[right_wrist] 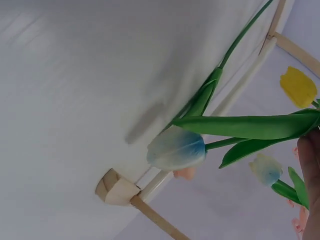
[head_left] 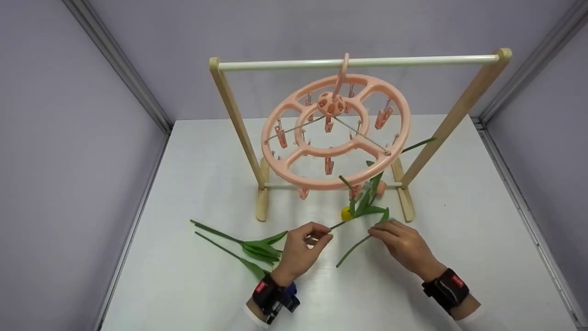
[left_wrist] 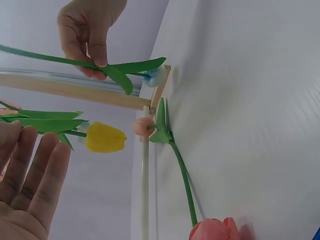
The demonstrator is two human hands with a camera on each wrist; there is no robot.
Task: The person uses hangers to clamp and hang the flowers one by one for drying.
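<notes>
Both hands worked low over the table (head_left: pixel 183 285): left hand (head_left: pixel 301 250) pinched a yellow tulip (head_left: pixel 345 214), right hand (head_left: pixel 402 243) pinched a blue tulip (right_wrist: pixel 176 148). No flower hung from the hanger (head_left: pixel 335 133) yet; more tulips (head_left: pixel 257 250) waited.
</notes>
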